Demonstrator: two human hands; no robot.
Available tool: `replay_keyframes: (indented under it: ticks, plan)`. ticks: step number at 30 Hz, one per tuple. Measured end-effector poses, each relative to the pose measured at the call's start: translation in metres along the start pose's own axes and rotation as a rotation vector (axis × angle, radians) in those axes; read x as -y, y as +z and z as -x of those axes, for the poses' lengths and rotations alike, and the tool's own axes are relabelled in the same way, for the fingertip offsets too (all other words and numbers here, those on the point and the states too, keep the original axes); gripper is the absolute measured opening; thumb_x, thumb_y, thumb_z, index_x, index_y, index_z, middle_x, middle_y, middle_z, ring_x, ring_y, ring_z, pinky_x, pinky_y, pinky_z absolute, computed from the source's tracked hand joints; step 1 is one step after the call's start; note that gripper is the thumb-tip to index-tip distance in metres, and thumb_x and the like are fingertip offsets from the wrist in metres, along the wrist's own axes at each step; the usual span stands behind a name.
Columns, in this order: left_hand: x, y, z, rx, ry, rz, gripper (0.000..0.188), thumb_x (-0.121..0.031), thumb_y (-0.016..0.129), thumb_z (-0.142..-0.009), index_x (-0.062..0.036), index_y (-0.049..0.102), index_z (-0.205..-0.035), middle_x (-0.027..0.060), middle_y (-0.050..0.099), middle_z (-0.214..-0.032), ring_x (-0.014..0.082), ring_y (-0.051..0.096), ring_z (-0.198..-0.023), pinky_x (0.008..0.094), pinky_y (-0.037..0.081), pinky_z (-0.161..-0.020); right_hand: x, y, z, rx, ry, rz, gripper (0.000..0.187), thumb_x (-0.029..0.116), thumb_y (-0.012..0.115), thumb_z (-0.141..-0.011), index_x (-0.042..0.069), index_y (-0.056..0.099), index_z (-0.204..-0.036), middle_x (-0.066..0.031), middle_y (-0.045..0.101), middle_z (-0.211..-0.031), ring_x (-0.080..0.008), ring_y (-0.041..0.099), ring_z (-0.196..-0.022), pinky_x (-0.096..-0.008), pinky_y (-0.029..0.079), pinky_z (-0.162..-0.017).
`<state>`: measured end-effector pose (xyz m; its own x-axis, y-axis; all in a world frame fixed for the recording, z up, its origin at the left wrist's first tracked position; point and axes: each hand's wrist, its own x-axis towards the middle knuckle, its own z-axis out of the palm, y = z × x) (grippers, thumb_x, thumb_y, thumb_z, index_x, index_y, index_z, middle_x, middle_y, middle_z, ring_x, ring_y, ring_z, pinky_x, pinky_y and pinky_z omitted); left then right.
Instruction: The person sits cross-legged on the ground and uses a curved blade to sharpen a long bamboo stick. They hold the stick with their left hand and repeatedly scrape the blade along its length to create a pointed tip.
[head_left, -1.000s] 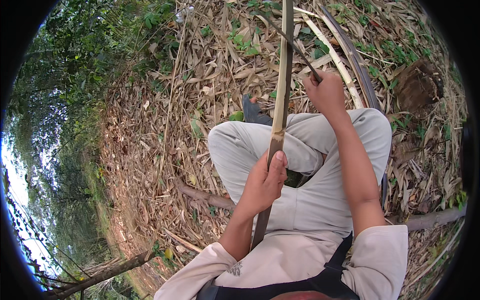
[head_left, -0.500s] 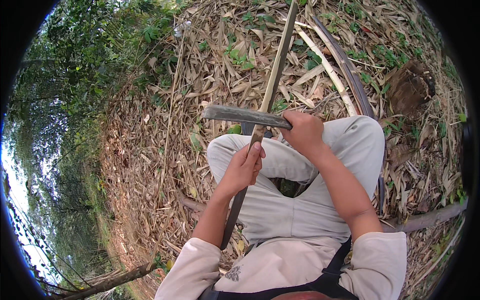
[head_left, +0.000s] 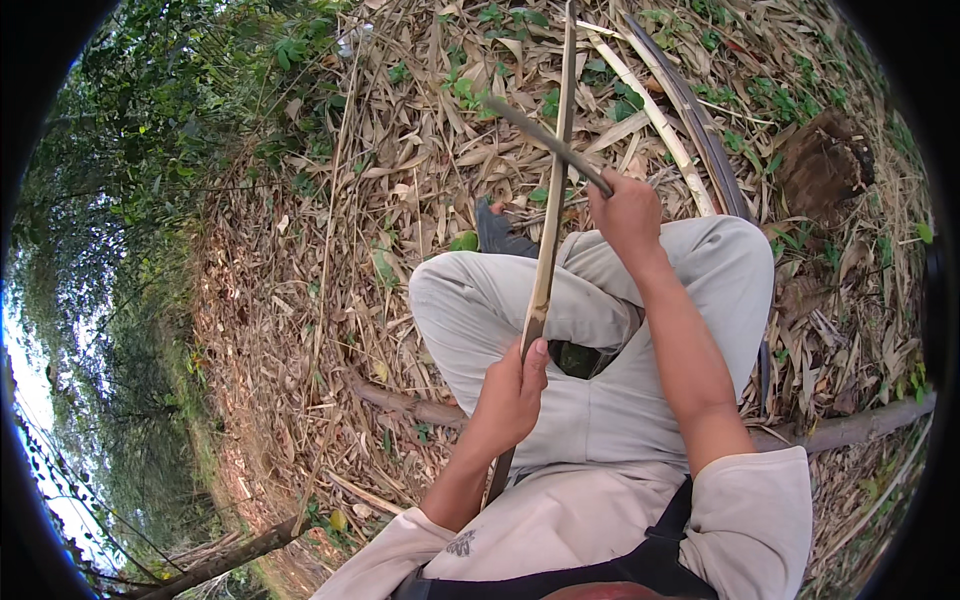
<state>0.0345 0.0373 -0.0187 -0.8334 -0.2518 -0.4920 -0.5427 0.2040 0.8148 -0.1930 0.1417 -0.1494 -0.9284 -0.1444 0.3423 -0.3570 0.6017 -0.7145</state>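
Note:
My left hand (head_left: 512, 395) grips a long split wooden strip (head_left: 551, 225), pale on its cut face and dark along the other side. The strip rises from beside my torso, over my crossed legs, to the upper edge of the view. In my right hand (head_left: 628, 222) is a dark machete (head_left: 540, 135), its handle hidden by my fingers. The blade is seen nearly edge-on and crosses the strip well above my left hand. Whether blade and strip touch I cannot tell.
Dry leaves (head_left: 290, 270) cover the ground. A pale strip (head_left: 655, 115) and a dark strip (head_left: 700, 135) lie beyond my right knee, with a brown stump (head_left: 825, 165) to their right. Branches (head_left: 865, 428) lie at both sides. Green bushes (head_left: 150, 150) stand at left.
The machete has moved up along the strip, away from my left hand, and turned edge-on. My left hand has come lower and nearer my body, drawing the strip with it and steeper.

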Motion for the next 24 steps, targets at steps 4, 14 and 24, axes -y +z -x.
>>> replay_keyframes:
  ticks: [4,14,24]
  plan:
    - [0.006,-0.002,0.007,0.001,0.036,0.009,0.035,-0.036,0.042,-0.108,-0.0075,0.048,-0.09,-0.0078,0.035,-0.062,0.0015,0.03,-0.051,0.0216,0.025,-0.043,-0.002,-0.022,-0.025,0.071,-0.074,0.073,0.013,0.014,0.071,-0.077,0.008,0.06,-0.073,-0.0126,0.062,-0.068,-0.0349,0.063,-0.064,-0.0462,0.049,-0.058]
    - [0.014,-0.012,0.036,0.031,-0.096,-0.071,0.035,-0.036,0.044,-0.107,-0.0055,0.049,-0.091,-0.0039,0.042,-0.062,0.0048,0.036,-0.053,0.0251,0.032,-0.047,-0.014,-0.008,-0.016,0.172,0.048,0.026,0.011,0.018,0.068,-0.079,0.007,0.069,-0.078,-0.0147,0.067,-0.069,-0.0362,0.066,-0.066,-0.0473,0.053,-0.063]
    - [0.032,-0.034,0.023,0.214,-0.3,0.484,0.039,-0.04,0.033,-0.109,-0.0052,0.048,-0.101,-0.0034,0.033,-0.062,0.0057,0.027,-0.041,0.0244,0.029,-0.038,0.025,-0.015,0.002,0.354,0.08,-0.117,0.02,0.025,0.069,-0.085,0.006,0.067,-0.081,-0.0154,0.065,-0.066,-0.036,0.064,-0.064,-0.0459,0.051,-0.062]
